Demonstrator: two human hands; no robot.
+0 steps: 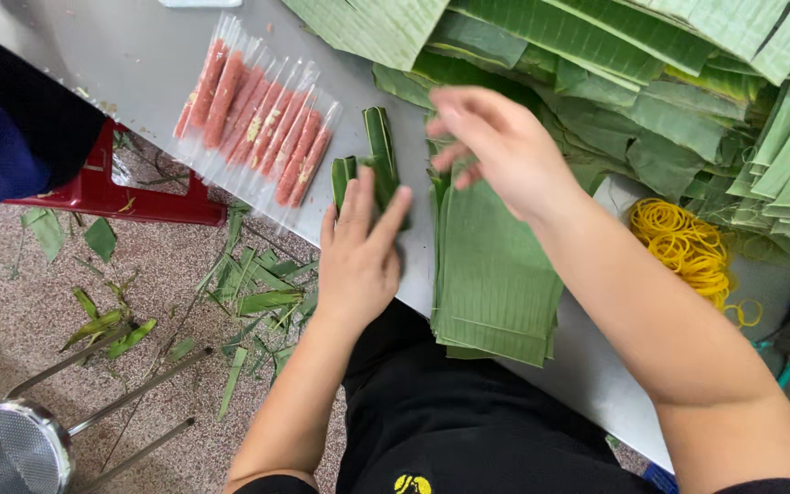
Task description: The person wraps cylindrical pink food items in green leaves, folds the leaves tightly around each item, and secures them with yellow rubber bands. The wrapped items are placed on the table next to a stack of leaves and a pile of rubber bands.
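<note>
Head view: my left hand [358, 252] presses flat, grip open, on the folded leaf packet [372, 160] at bench [130, 55] centre. My right hand [496, 146] hovers empty at two o'clock. Lifting my palm could let the fold spring open, I reckon.

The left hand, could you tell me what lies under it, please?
Under the left hand lies a folded banana-leaf parcel on the steel table. Its lower part and any contents are covered.
</note>
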